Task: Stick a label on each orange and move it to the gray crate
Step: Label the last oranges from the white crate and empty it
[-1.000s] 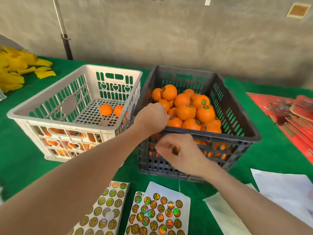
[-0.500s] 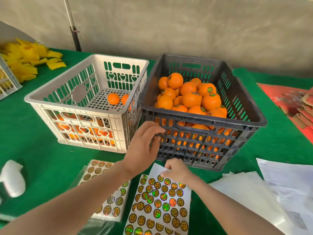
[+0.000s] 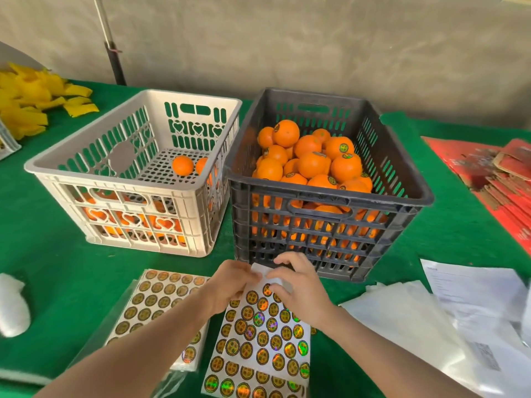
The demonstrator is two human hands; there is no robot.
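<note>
A dark gray crate [image 3: 330, 209] at centre right is heaped with labelled oranges [image 3: 311, 163]. To its left, a white crate [image 3: 135, 168] holds a few oranges [image 3: 182, 165] on its upper tray and more below. In front lies a sheet of round gold labels [image 3: 264, 337]. My left hand [image 3: 230, 285] and my right hand [image 3: 301, 285] meet at the sheet's far white edge, both pinching it. What the fingertips grip beyond the sheet is hidden.
A second label sheet [image 3: 155, 305] in clear plastic lies to the left. White papers [image 3: 448, 314] spread at right, red cartons [image 3: 500, 179] at far right. Yellow pieces [image 3: 31, 101] pile at far left; a white object [image 3: 11, 308] sits at the left edge.
Both hands came down from the gray crate's front rim to the label sheet. The left hand, open half a second ago, now pinches the sheet's far edge beside the right hand.
</note>
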